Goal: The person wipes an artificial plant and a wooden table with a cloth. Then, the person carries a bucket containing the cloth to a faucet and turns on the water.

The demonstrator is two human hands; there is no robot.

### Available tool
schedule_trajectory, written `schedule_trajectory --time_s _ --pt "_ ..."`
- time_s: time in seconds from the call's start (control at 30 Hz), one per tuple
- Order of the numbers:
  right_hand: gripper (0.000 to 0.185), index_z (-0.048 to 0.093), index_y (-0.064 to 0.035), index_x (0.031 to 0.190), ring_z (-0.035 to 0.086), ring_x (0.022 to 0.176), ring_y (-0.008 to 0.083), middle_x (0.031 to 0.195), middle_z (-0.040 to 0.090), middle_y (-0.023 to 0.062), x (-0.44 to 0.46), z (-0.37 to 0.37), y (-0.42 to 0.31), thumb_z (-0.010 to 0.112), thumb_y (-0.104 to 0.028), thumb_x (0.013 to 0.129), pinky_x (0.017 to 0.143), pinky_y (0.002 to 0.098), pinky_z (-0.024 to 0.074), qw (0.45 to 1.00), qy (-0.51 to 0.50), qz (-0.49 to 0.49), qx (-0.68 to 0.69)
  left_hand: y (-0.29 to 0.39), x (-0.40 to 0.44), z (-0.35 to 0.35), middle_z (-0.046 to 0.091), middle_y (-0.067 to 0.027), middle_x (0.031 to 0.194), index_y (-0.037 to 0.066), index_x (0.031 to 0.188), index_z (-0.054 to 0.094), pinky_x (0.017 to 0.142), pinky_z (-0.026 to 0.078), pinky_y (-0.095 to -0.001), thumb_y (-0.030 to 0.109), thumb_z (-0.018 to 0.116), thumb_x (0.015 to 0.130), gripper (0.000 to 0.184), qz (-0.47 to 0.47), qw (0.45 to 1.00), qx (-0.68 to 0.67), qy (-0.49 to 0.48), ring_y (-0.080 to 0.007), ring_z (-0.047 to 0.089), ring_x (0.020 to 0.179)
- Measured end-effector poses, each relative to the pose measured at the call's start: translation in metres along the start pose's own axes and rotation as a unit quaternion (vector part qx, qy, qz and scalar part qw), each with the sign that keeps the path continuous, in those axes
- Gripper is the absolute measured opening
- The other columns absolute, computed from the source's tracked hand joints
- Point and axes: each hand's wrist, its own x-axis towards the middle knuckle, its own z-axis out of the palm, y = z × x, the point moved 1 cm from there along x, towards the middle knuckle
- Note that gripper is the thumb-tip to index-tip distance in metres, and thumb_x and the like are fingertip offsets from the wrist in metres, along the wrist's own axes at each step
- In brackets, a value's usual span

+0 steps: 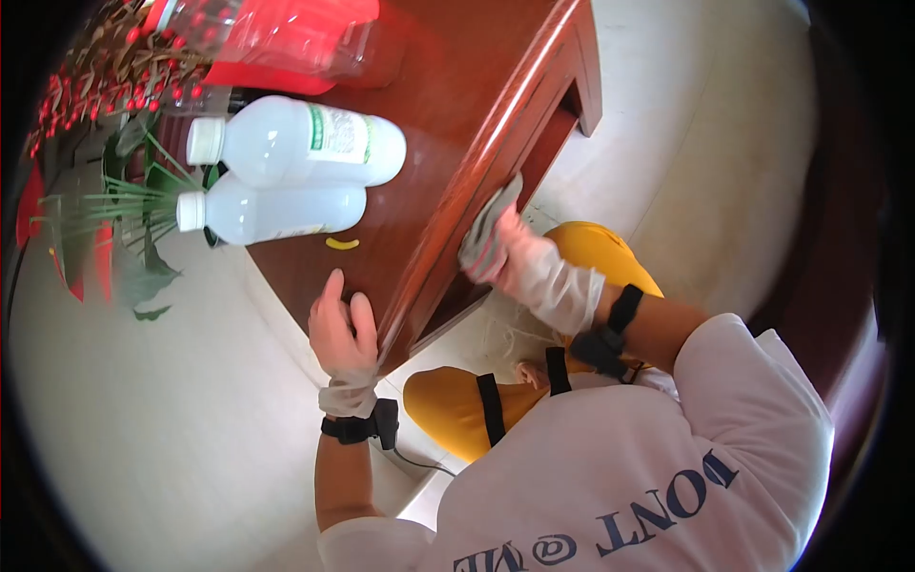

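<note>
My right hand (519,250), in a thin clear glove, is closed on a grey cloth (488,236) with pinkish edges. The cloth lies against the front side of a reddish-brown wooden cabinet (434,124), just below its top edge. My left hand (343,329), also gloved, rests on the near corner of the cabinet top with its fingers stretched out and holds nothing. Beyond those fingertips lies a small yellow curved piece (342,244). Two whitish bottles, the larger (276,143) and the smaller (276,208), lie or stand side by side there, white caps toward the left.
A clear bottle with a red label (295,38) is at the cabinet's far end. Red-berried branches (124,76) and a green leafy plant (143,238) crowd the left side. Below the top is an open recess (562,119). Pale tiled floor (686,124) surrounds the cabinet, and my yellow-clad knees (457,410) are close to it.
</note>
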Motion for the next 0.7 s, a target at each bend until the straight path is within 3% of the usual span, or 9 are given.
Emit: schedule_trajectory --time_s 0.07,0.13,0.17,0.23,0.27,0.33,0.47,0.53,0.7 --pt "0.025 0.056 -0.0131 0.118 0.061 0.078 0.0135 0.097 0.060 -0.0012 0.014 -0.049 0.056 0.052 -0.034 0.105 0.063 0.0341 0.0514 0.997 0.036 0.063 -0.030 0.002 0.001 0.000 0.058 -0.0092 0.078 -0.004 0.130 0.059 0.078 0.047 -0.0418 0.011 0.061 0.094 0.039 0.002 1.000 -0.009 0.006 -0.0297 0.057 0.080" --pt "0.010 0.056 -0.0135 0.109 0.060 0.075 0.0111 0.092 0.058 -0.0024 -0.015 -0.038 0.057 0.051 -0.021 0.105 0.058 0.0308 0.0480 0.881 0.039 0.048 -0.470 0.002 0.000 0.000 0.057 -0.0089 0.079 -0.004 0.130 0.059 0.077 0.046 -0.0413 0.011 0.061 0.094 0.039 0.004 1.000 -0.008 0.007 -0.0286 0.056 0.080" --pt "0.010 0.056 -0.0135 0.109 0.060 0.075 0.0111 0.092 0.058 -0.0024 -0.018 -0.046 0.074 0.051 -0.021 0.105 0.058 0.0308 0.0480 0.881 0.040 0.044 -0.469 0.001 0.000 0.002 0.058 -0.0092 0.079 -0.004 0.130 0.059 0.077 0.046 -0.0417 0.011 0.061 0.095 0.039 0.017 1.000 -0.002 0.016 -0.0291 0.056 0.080" --pt "0.005 0.054 -0.0126 0.100 0.058 0.071 0.0109 0.091 0.056 -0.0008 -0.018 -0.065 0.113 0.050 -0.011 0.103 0.056 0.0292 0.0445 0.969 -0.129 0.127 -0.171 0.001 -0.002 0.001 0.058 -0.0094 0.080 -0.004 0.130 0.059 0.076 0.046 -0.0420 0.011 0.060 0.095 0.038 0.034 0.999 0.005 0.023 -0.0296 0.056 0.080" --pt "0.005 0.054 -0.0126 0.100 0.058 0.071 0.0109 0.091 0.056 -0.0008 -0.020 -0.063 0.114 0.050 -0.011 0.103 0.056 0.0292 0.0445 0.969 -0.131 0.123 -0.169 0.001 -0.002 0.000 0.057 -0.0088 0.081 -0.003 0.130 0.060 0.078 0.047 -0.0396 0.009 0.058 0.096 0.036 0.038 0.999 0.013 0.022 -0.0275 0.055 0.082" --pt "0.025 0.063 -0.0111 0.099 0.063 0.088 0.0144 0.096 0.064 -0.0002 -0.019 -0.058 0.106 0.062 0.011 0.087 0.079 0.0293 0.0522 0.972 -0.139 0.189 0.020 0.001 0.000 0.000 0.056 -0.0082 0.082 -0.002 0.129 0.061 0.079 0.047 -0.0372 0.007 0.057 0.098 0.033 0.050 0.998 0.017 0.031 -0.0253 0.054 0.083" --pt "0.024 0.061 -0.0114 0.096 0.065 0.072 0.0187 0.081 0.065 0.0063 0.014 -0.054 0.023 0.061 0.011 0.086 0.065 0.0341 0.0554 0.930 -0.320 0.173 -0.061 -0.001 -0.003 0.001 0.054 -0.0076 0.079 -0.002 0.129 0.061 0.079 0.047 -0.0386 0.007 0.058 0.097 0.033 0.050 0.998 0.010 0.036 -0.0259 0.054 0.082" --pt "0.024 0.061 -0.0099 0.099 0.065 0.067 0.0194 0.077 0.064 0.0083 0.032 -0.038 -0.024 0.057 0.011 0.087 0.060 0.0353 0.0553 0.996 -0.055 0.048 -0.048 -0.003 -0.003 0.001 0.054 -0.0079 0.079 -0.002 0.129 0.061 0.079 0.047 -0.0391 0.007 0.058 0.096 0.034 0.051 0.998 0.009 0.032 -0.0261 0.054 0.082" --pt "0.016 0.061 -0.0066 0.099 0.063 0.075 0.0125 0.084 0.065 0.0017 0.050 -0.028 -0.161 0.057 0.007 0.093 0.066 0.0268 0.0541 0.964 -0.172 -0.190 -0.074 0.000 -0.003 0.000 0.059 -0.0100 0.083 -0.001 0.126 0.062 0.081 0.048 -0.0420 0.007 0.061 0.095 0.032 0.049 0.998 0.020 0.036 -0.0286 0.057 0.083"
